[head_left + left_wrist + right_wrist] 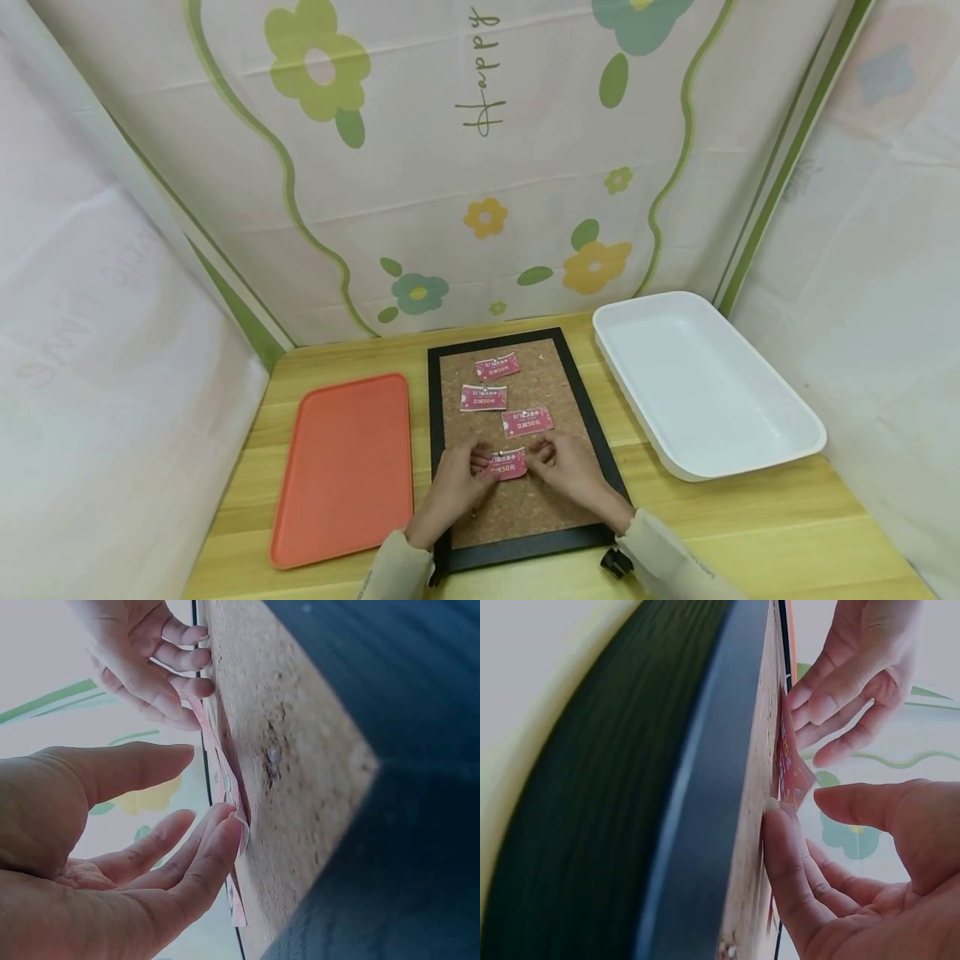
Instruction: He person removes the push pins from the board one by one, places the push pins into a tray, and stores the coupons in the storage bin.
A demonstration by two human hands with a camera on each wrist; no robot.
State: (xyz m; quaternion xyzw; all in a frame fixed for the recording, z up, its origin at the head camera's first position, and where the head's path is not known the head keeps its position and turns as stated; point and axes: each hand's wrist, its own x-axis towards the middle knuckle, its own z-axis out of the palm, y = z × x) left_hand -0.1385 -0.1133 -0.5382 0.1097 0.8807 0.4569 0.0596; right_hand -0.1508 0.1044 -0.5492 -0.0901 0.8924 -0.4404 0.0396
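Note:
Four pink coupons lie on a black-framed cork board point(540, 508), each with a pin near its top edge. My left hand point(459, 483) is at the left end of the lowest coupon point(510, 465), my right hand point(572, 471) at its right end. In the left wrist view, the left fingers point(217, 840) touch the coupon point(227, 776) with the thumb held apart. The right wrist view has the right fingertips point(780, 817) against the lower edge of the coupon point(791, 769), which bends away from the cork; that thumb is also apart.
An orange-red tray point(348, 467) lies left of the board on the wooden table point(675, 542). To the right stands a deep white tray point(705, 383). A small black object point(617, 563) is beside the right sleeve. Flower-printed fabric point(420, 167) hangs behind the table.

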